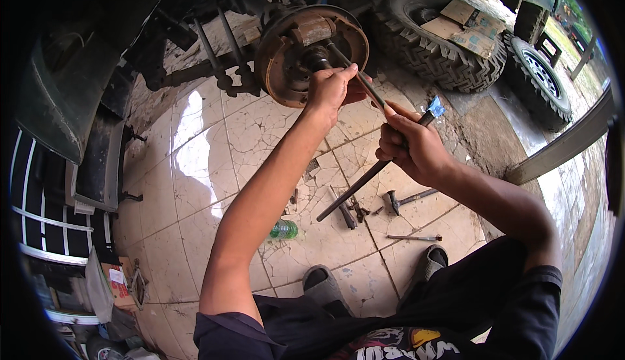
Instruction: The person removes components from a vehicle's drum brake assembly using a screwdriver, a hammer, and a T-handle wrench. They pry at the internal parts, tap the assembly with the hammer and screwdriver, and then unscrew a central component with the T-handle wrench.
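I'm closing my left hand (331,88) round a thin rod (364,85) at the rusty brake hub (306,51); my right hand (410,148) is gripping a long bar (364,181) just below. Either could slip off the greasy steel.

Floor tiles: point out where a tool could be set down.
Bare tiles lie left of the left hand's forearm, between the brake drum and the green bottle. Crowded: the scattered tools and hammer beneath the right hand, near the feet.
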`<state>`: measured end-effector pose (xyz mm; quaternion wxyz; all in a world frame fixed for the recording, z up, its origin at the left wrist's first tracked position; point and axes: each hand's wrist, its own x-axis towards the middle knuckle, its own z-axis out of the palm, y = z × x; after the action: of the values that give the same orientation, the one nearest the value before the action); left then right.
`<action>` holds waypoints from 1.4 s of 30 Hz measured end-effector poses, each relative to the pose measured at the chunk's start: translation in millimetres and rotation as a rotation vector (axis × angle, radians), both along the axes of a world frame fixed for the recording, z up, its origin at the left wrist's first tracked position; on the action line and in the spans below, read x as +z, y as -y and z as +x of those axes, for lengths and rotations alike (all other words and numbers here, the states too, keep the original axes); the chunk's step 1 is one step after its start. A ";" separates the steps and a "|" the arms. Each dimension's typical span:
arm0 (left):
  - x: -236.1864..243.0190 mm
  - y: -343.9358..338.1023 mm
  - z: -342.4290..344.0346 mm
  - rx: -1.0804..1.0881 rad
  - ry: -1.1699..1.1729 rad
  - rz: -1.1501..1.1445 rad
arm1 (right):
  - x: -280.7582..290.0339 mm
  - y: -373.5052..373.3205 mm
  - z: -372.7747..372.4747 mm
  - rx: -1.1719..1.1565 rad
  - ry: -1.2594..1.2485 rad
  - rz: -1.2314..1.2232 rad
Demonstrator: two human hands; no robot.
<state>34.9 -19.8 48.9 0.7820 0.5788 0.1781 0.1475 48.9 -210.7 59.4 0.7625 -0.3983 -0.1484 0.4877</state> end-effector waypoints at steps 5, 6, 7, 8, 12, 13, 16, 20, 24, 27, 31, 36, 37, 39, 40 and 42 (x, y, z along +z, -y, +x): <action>-1.0 -3.9 2.2 -0.079 -0.047 -0.042 | -1.9 1.4 14.6 0.104 1.326 -0.628; -3.0 -2.8 3.1 -0.103 -0.052 -0.053 | -2.8 3.0 14.9 0.180 1.587 -0.796; -5.2 0.7 5.9 -0.107 -0.035 -0.048 | -4.9 5.1 15.3 0.261 1.844 -0.968; -6.5 3.3 6.7 -0.106 -0.022 -0.038 | -2.4 5.9 13.0 0.067 2.253 -0.966; 1.0 9.7 5.9 -0.070 -0.052 -0.047 | 35.4 18.7 7.9 0.110 2.219 -0.905; 5.2 12.5 4.4 -0.059 -0.073 -0.042 | 39.9 25.0 3.4 0.148 2.090 -0.890; 1.4 19.5 -5.3 -0.046 -0.045 -0.041 | 45.1 30.8 1.9 0.099 1.677 -0.709; -8.7 23.9 -5.6 -0.024 -0.049 -0.037 | 18.0 24.3 10.1 0.020 0.891 -0.473; -13.8 21.8 -7.8 0.024 -0.062 -0.062 | 8.0 13.8 7.3 0.030 0.552 -0.344; -11.2 19.5 -8.6 0.024 -0.033 -0.048 | -0.8 15.7 2.2 0.005 0.594 -0.295; -7.3 16.5 -7.4 0.034 -0.012 -0.026 | -7.0 12.6 6.4 -0.001 0.590 -0.279; -10.5 11.6 -3.2 0.028 -0.010 0.021 | -7.8 12.0 7.8 0.031 0.388 -0.139; -11.1 12.5 -2.6 0.023 -0.010 0.041 | -10.6 13.3 7.5 0.025 0.331 -0.104; -11.5 12.9 -0.7 0.022 -0.010 0.074 | -17.4 12.9 7.2 0.020 0.166 -0.012; -11.5 12.7 0.4 0.027 -0.008 0.085 | -21.1 11.4 7.2 0.022 0.059 0.043; -12.6 9.5 0.7 0.031 -0.004 0.089 | -23.3 5.0 9.8 0.053 -0.152 0.140</action>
<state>35.6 -29.4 36.3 0.7527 0.6105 0.1819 0.1664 58.6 -215.7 36.1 0.7843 -0.3019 -0.1341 0.5251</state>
